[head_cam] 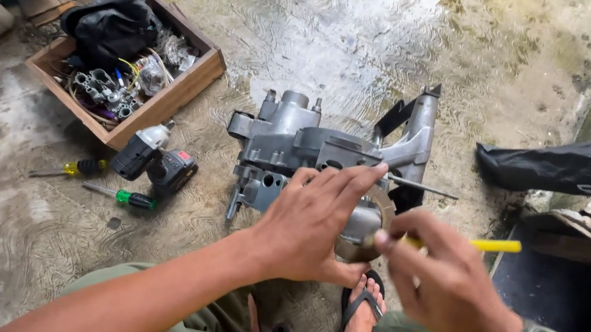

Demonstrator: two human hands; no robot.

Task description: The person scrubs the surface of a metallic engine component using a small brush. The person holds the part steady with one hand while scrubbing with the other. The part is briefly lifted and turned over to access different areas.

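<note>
Wet concrete floor (373,39), engine (313,149) lying just ahead of both hands. Left hand (315,222) presses ring gasket (382,200) on engine, fingers spread. Right hand (440,280) grips yellow tool (494,245). Risk: tool tip slips, tears gasket or pokes left fingers.

An engine casing (311,160) sits on the floor (373,39) before the person's knees. Left of it lies a cordless drill (155,163), with two screwdrivers (92,179) further left. Behind those stands a wooden box (160,99) holding a bag (112,24) and small parts (104,87).
</note>
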